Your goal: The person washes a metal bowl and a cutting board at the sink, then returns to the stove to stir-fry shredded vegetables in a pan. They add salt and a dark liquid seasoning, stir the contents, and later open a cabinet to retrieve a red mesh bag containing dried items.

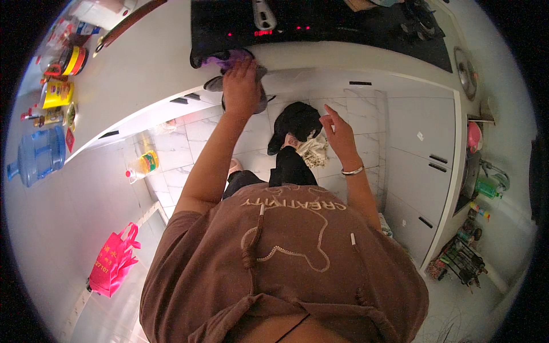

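At the counter's front edge, just below the black cooktop [326, 25], my left hand [242, 88] is closed over a grey, black and purple cloth item [227, 58]. Parts of that item hang past the counter edge around the hand; its exact kind is unclear. My right hand [336, 128] is held out over the floor with the index finger extended and the others partly bent, holding nothing. Nearest to it, lower down, lie a black fabric item [300, 120] and a pale fringed cloth [315, 152] near one of my feet.
Jars, a yellow container [57, 94] and a blue water jug [43, 156] line the left counter. An oil bottle [143, 165] stands on the floor at left; a pink bag [112, 263] is lower left. Grey cabinets [418, 124] and a sink area [469, 171] are at right.
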The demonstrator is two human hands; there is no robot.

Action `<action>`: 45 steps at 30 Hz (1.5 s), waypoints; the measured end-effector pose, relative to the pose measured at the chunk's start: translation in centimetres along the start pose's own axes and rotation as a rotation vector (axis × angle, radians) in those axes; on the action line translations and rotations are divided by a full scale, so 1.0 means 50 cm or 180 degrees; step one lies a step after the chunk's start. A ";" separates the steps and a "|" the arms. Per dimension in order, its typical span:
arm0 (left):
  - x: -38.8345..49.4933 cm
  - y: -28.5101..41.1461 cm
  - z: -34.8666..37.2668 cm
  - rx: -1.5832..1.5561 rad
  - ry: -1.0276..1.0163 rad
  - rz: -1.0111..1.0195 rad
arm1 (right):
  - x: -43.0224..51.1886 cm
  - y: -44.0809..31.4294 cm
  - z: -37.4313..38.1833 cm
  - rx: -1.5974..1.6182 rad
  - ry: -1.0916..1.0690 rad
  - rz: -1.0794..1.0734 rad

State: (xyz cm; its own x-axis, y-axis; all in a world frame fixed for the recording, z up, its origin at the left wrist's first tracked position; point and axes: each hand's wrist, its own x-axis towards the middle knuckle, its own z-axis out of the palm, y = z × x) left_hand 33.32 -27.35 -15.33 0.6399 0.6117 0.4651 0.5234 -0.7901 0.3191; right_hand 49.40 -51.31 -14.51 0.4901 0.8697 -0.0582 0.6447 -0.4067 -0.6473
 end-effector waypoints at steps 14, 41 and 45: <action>0.158 0.379 0.245 -0.0737 0.0065 0.0598 | 0.034 0.161 -0.152 0.0137 0.0476 0.0319; -0.045 0.281 0.117 -0.3526 -0.0962 -0.2035 | 0.340 0.203 -0.180 -0.2479 0.1879 -0.0897; -0.329 0.161 0.019 -0.2515 -0.1102 -0.3077 | 0.356 0.228 -0.175 -0.2376 0.2231 -0.0976</action>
State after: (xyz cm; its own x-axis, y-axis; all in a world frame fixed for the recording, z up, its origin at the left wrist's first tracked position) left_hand 27.53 -43.73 -21.18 0.3647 0.8285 -0.4249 0.4563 0.2388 0.8572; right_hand 70.61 -42.94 -16.28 0.3208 0.7058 0.6316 0.8772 -0.4729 0.0830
